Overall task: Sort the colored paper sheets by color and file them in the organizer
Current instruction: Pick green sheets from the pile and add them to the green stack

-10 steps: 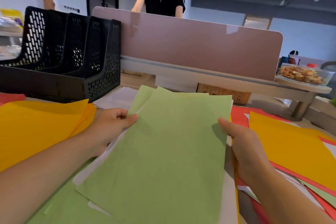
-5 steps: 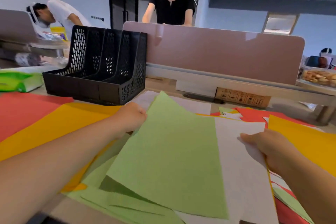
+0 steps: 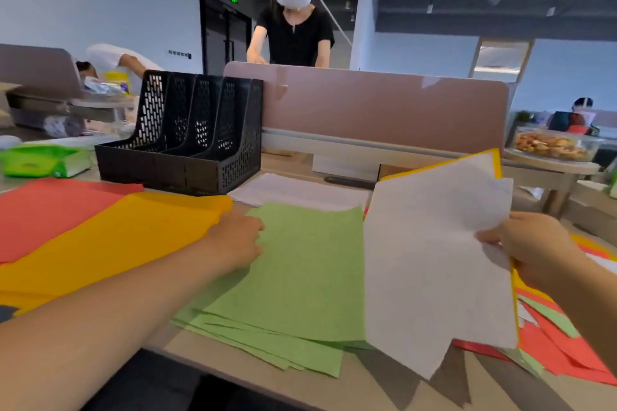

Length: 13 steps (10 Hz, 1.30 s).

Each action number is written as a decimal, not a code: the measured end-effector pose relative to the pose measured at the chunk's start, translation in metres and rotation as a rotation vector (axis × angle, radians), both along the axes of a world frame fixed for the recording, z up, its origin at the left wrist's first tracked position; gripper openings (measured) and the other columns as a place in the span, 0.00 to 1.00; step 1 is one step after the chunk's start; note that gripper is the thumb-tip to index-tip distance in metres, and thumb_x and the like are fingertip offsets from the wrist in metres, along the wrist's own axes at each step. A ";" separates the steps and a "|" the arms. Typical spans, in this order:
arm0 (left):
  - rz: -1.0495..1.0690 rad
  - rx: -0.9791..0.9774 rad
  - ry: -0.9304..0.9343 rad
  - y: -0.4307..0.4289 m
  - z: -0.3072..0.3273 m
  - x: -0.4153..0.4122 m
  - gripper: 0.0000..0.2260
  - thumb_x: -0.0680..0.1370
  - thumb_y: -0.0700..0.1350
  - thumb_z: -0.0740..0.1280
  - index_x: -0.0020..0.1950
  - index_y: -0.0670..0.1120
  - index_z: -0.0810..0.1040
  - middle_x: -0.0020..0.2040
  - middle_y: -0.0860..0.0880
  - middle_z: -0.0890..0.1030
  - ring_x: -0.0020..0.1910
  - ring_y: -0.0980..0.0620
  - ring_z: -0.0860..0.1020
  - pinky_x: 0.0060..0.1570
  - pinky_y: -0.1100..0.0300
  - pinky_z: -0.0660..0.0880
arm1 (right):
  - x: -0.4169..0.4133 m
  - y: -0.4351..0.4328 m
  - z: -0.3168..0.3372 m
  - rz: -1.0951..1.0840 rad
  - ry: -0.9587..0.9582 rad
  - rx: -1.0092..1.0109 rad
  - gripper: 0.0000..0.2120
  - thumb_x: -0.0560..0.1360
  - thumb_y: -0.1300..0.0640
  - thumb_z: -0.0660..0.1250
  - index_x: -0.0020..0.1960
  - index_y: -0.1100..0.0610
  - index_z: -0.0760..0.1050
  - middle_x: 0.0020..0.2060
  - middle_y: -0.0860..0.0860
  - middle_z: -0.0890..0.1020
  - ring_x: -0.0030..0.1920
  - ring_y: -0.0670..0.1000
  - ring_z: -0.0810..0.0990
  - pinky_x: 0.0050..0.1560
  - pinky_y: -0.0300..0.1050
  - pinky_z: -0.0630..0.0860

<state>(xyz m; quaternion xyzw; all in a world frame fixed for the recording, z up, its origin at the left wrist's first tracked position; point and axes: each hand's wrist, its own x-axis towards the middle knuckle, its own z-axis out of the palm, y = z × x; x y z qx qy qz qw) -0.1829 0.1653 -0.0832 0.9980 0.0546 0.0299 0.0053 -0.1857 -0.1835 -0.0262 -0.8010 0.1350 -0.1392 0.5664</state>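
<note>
1. A pale wood-grain desk [image 3: 233, 364] stands in an open office. Behind it is a smooth dusty-pink divider panel [image 3: 384, 107] with rounded corners.
2. A black plastic file organizer [image 3: 187, 143] stands at the back left of the desk. Its walls are perforated and its slanted slots sit side by side.
3. The green sheets [image 3: 300, 277] lie flat mid-desk in a loosely fanned stack, in front of the organizer and apart from it.
4. The left hand [image 3: 237, 243] rests on the left edge of the top green sheet, fingers bent down onto the paper. Whether they pinch it cannot be told.
5. The right hand [image 3: 531, 243] pinches the white sheets [image 3: 434, 260] at their right edge, thumb in front. The thin, matte sheets are tilted up off the desk.
6. A held yellow sheet [image 3: 496, 160] behind them shows as a narrow border along the top and right.
7. At left, an orange-yellow stack [image 3: 110, 243] lies flat, overlapping a red stack [image 3: 50, 210].
8. At right, mixed red and green sheets [image 3: 551, 354] lie jumbled on the desk.
9. More white paper [image 3: 293, 190] lies flat between the green sheets and the panel.
10. Beyond the panel stands a person in a black top [image 3: 295, 33].
</note>
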 end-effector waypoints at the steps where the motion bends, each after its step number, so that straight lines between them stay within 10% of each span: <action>1: -0.239 0.240 -0.058 -0.019 -0.002 -0.004 0.25 0.81 0.52 0.58 0.77 0.56 0.54 0.78 0.46 0.54 0.75 0.44 0.56 0.71 0.50 0.57 | -0.014 -0.021 0.028 0.006 -0.040 0.036 0.06 0.72 0.72 0.66 0.47 0.65 0.76 0.42 0.59 0.76 0.40 0.56 0.74 0.48 0.54 0.74; 2: -0.392 0.359 -0.027 -0.046 0.000 -0.013 0.21 0.82 0.54 0.55 0.76 0.57 0.59 0.78 0.49 0.56 0.76 0.46 0.54 0.73 0.45 0.51 | -0.023 -0.044 0.052 -0.029 -0.098 0.038 0.06 0.73 0.69 0.66 0.47 0.61 0.76 0.49 0.59 0.78 0.49 0.58 0.76 0.54 0.56 0.74; 3: -0.377 0.072 -0.190 -0.073 0.020 -0.020 0.21 0.81 0.56 0.58 0.73 0.54 0.65 0.74 0.50 0.66 0.72 0.50 0.63 0.70 0.53 0.59 | -0.031 -0.063 0.069 -0.037 -0.163 0.071 0.09 0.73 0.67 0.67 0.53 0.61 0.78 0.49 0.59 0.80 0.47 0.58 0.77 0.48 0.51 0.74; 5: -0.358 -1.259 0.004 -0.117 0.095 -0.041 0.17 0.77 0.54 0.66 0.63 0.51 0.71 0.56 0.50 0.80 0.52 0.51 0.79 0.52 0.54 0.76 | -0.049 -0.060 0.101 0.213 -0.139 0.271 0.15 0.76 0.67 0.61 0.61 0.60 0.75 0.52 0.55 0.81 0.48 0.54 0.79 0.45 0.45 0.74; 6: -0.352 -1.325 0.002 -0.118 0.103 -0.046 0.11 0.77 0.42 0.68 0.59 0.45 0.78 0.53 0.48 0.83 0.48 0.51 0.81 0.45 0.59 0.76 | -0.058 -0.040 0.111 0.256 -0.169 0.386 0.17 0.78 0.67 0.59 0.66 0.60 0.72 0.60 0.52 0.78 0.59 0.51 0.76 0.50 0.40 0.78; 8: -0.246 -1.653 -0.163 -0.086 0.099 -0.061 0.12 0.72 0.32 0.71 0.55 0.38 0.79 0.44 0.46 0.84 0.34 0.55 0.82 0.31 0.66 0.78 | -0.072 0.004 0.096 0.388 -0.009 0.332 0.11 0.76 0.54 0.66 0.54 0.58 0.76 0.44 0.52 0.82 0.41 0.52 0.81 0.33 0.44 0.76; 11: 0.060 -1.626 -0.287 0.017 0.065 -0.106 0.12 0.80 0.46 0.64 0.54 0.39 0.81 0.50 0.41 0.83 0.46 0.43 0.80 0.48 0.52 0.76 | -0.036 0.109 0.033 0.508 0.205 0.451 0.17 0.75 0.63 0.66 0.63 0.62 0.73 0.57 0.57 0.80 0.42 0.56 0.85 0.46 0.49 0.76; 12: 0.158 -1.582 -0.336 0.057 0.052 -0.120 0.10 0.80 0.45 0.64 0.48 0.40 0.81 0.46 0.41 0.82 0.45 0.43 0.80 0.49 0.50 0.76 | -0.042 0.119 -0.170 0.772 0.137 0.476 0.15 0.75 0.64 0.65 0.61 0.64 0.74 0.52 0.58 0.81 0.40 0.57 0.84 0.43 0.48 0.77; 13: 0.245 -1.484 -0.390 0.089 0.038 -0.129 0.10 0.79 0.46 0.65 0.47 0.40 0.80 0.43 0.39 0.80 0.41 0.44 0.78 0.45 0.53 0.74 | -0.051 0.177 -0.164 0.799 0.222 0.276 0.13 0.75 0.65 0.65 0.59 0.66 0.74 0.48 0.59 0.80 0.37 0.58 0.82 0.41 0.46 0.77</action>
